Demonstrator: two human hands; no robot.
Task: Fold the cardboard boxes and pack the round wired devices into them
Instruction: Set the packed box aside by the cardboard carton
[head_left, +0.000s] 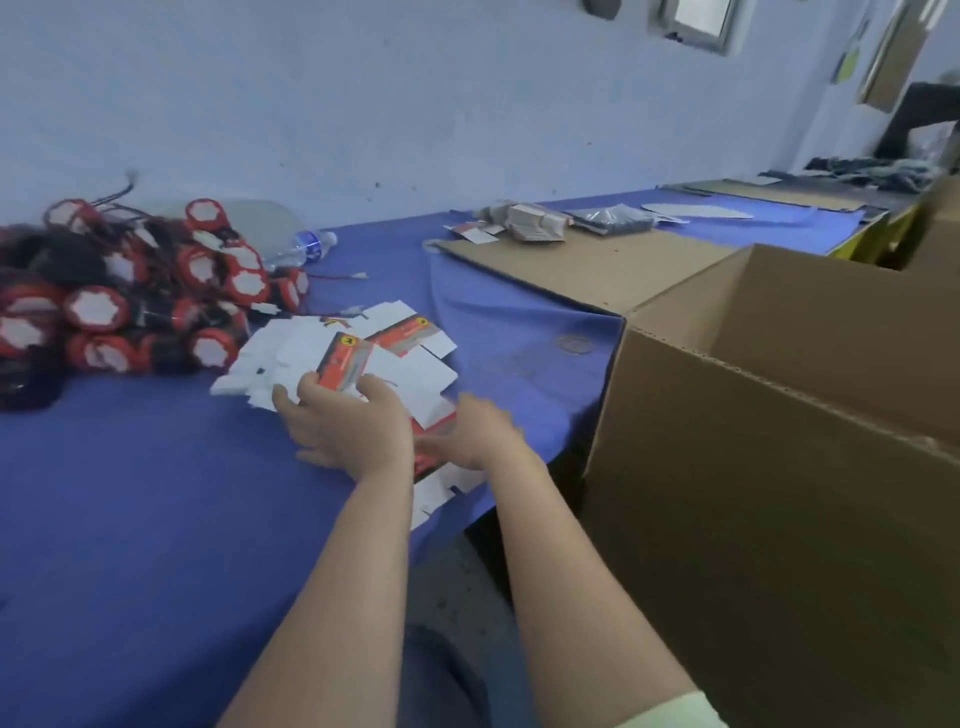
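Note:
A loose pile of flat, unfolded cardboard boxes (410, 374), white inside with red printed panels, lies on the blue tablecloth (156, 519) near its front edge. My left hand (345, 421) grips one small red box (343, 366) at the near side of the pile, fingers curled round its lower end. My right hand (467, 431) is blurred, palm turned toward the left, touching a red box part at the pile's near right. A heap of round red wired devices (130, 291) with white faces and black cables sits at the far left.
A big open brown carton (779, 415) stands at the right, against the table edge. A flat cardboard sheet (587, 265) lies behind it, with small boxes and packets (535, 221) beyond. A water bottle (306, 244) lies by the wall. Another person sits at the far right.

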